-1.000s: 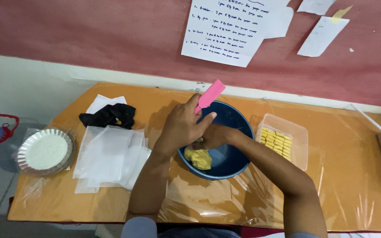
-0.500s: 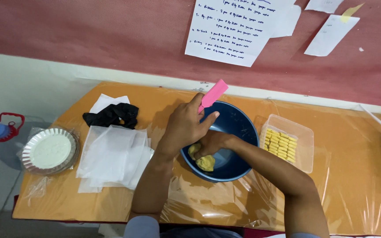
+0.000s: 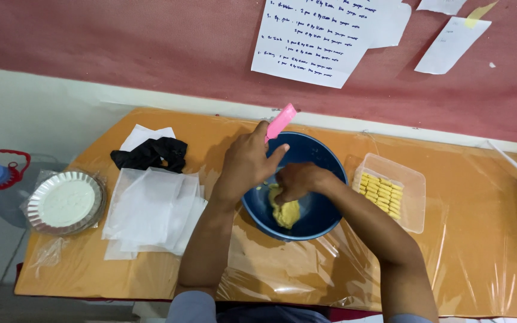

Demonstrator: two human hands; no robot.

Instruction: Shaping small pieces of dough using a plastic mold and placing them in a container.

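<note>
1. The table [image 3: 474,251], orange and covered in clear plastic, fills the near part of the scene and runs up to a red wall [image 3: 121,42] on the far side, where paper sheets [image 3: 312,36] are pinned.
2. A blue bowl [image 3: 324,209] sits at the table's middle, directly in front of the person, with both hands at it.
3. White sheets [image 3: 151,209] lie stacked to the left of the bowl. Farther left is a fluted foil tin [image 3: 64,202]. A black cloth [image 3: 151,152] lies just beyond the stack.
4. A clear tray [image 3: 411,200] with rows of small yellow pieces [image 3: 381,194] stands just right of the bowl.
5. The left hand [image 3: 246,161] is at the bowl's far-left rim, closed around a pink scraper [image 3: 281,121]. The scraper's long axis tilts up and to the right, pointing away from the person, and its free end stands clear above the rim.
6. The right hand [image 3: 297,179] reaches inside the bowl, curled over the dough [image 3: 285,209] and touching its top. I cannot tell how tightly it grips.
7. The dough, a yellow lump, lies on the bowl's near-left floor, just below the right hand. The right hand is nearer to it; the left is just beside and above it.
</note>
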